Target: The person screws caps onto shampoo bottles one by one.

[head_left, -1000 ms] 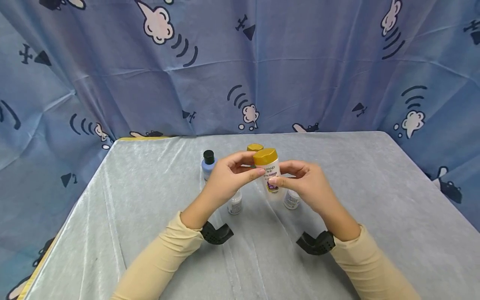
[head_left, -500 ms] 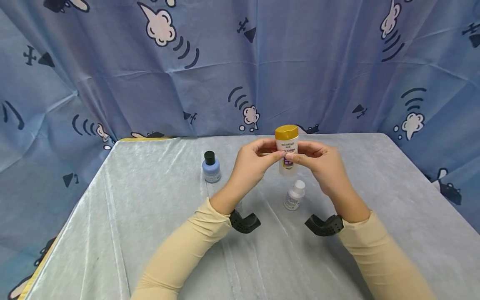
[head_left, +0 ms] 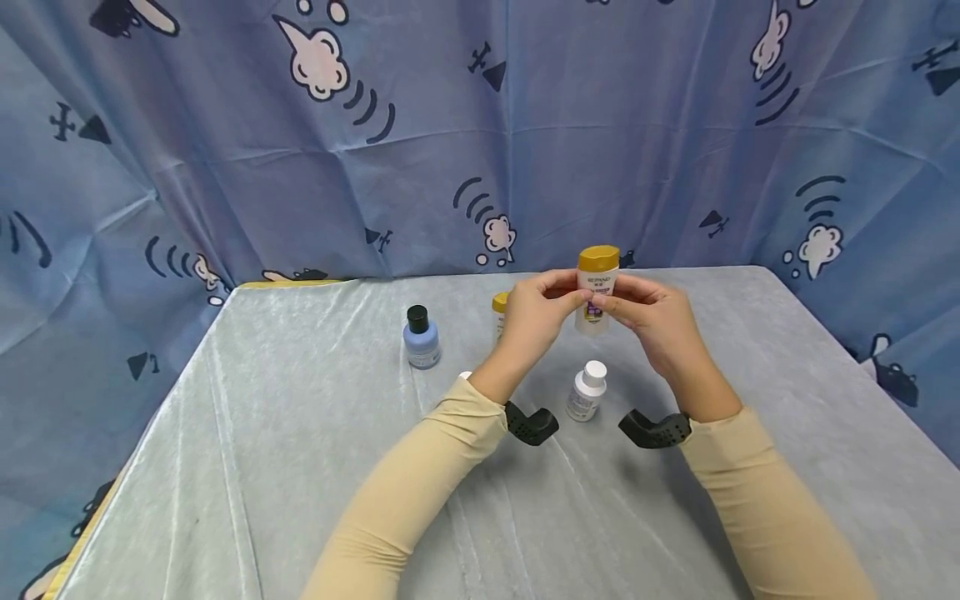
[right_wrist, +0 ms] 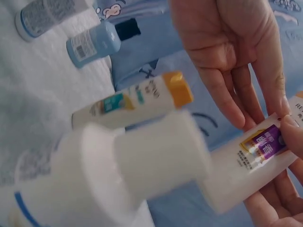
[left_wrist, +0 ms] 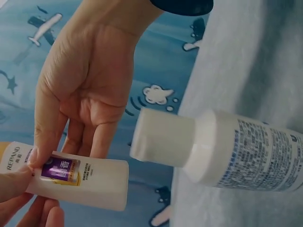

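Observation:
Out over the far part of the table, both hands hold up a white toiletry bottle (head_left: 597,282) with a gold cap and purple label. My left hand (head_left: 534,321) pinches its left side, thumb in front. From the right, my right hand (head_left: 662,327) grips it the same way, and the thumb tips nearly meet on the label. The left wrist view shows the right palm (left_wrist: 90,71) and the bottle's base (left_wrist: 106,184) hanging free. A white screw-cap bottle (head_left: 587,392) stands on the table below the hands.
Left of the hands stands a blue bottle (head_left: 422,343) with a black cap. A second gold-capped bottle (right_wrist: 135,100) is partly behind the left hand in the head view. Another white bottle (right_wrist: 49,16) is mostly hidden by the left forearm. A patterned curtain (head_left: 420,183) hangs behind the table (head_left: 315,417).
Both hands have carried the gold-capped bottle rightward and up, away from the second gold-capped one. The left forearm now covers the left white bottle almost fully.

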A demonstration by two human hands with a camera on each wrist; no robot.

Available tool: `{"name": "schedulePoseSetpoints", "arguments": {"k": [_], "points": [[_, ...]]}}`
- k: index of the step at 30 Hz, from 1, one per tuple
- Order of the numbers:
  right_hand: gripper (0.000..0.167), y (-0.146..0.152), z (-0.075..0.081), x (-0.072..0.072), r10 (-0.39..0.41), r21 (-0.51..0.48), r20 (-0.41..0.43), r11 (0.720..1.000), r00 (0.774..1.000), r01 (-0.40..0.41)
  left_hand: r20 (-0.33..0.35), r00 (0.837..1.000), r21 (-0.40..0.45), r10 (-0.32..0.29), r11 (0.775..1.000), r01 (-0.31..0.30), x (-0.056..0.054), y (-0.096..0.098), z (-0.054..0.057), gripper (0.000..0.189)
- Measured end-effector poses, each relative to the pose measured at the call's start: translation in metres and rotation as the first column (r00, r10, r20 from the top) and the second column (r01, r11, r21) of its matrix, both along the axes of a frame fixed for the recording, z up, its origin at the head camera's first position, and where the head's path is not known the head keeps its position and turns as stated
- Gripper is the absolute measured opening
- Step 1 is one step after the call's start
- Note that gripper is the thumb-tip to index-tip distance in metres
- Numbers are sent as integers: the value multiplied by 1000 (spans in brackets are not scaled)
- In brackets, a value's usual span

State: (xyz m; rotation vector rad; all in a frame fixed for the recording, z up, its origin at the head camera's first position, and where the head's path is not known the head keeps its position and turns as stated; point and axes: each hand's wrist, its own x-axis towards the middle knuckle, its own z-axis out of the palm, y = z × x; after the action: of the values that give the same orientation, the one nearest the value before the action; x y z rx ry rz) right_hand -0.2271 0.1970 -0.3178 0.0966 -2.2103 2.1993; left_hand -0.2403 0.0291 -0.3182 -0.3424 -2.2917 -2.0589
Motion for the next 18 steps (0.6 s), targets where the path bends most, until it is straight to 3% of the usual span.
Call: {"name": "schedulePoseSetpoints", "arguments": {"k": [8,13,18], "points": [[17,12,-19,-12,9,-62,55,998,998,-6,40,998,-113,39,993,-35,-12,17,-14,28],[22,18,-31,-17,11,-97,96,995,995,-2,103,993,-162,59,986,-42,-13,23,-22,29],[26,19,-42,-20,24,-111,125,994,992,-10,111,989,-197,93,978,-70,-13,25,-30,28]]}}
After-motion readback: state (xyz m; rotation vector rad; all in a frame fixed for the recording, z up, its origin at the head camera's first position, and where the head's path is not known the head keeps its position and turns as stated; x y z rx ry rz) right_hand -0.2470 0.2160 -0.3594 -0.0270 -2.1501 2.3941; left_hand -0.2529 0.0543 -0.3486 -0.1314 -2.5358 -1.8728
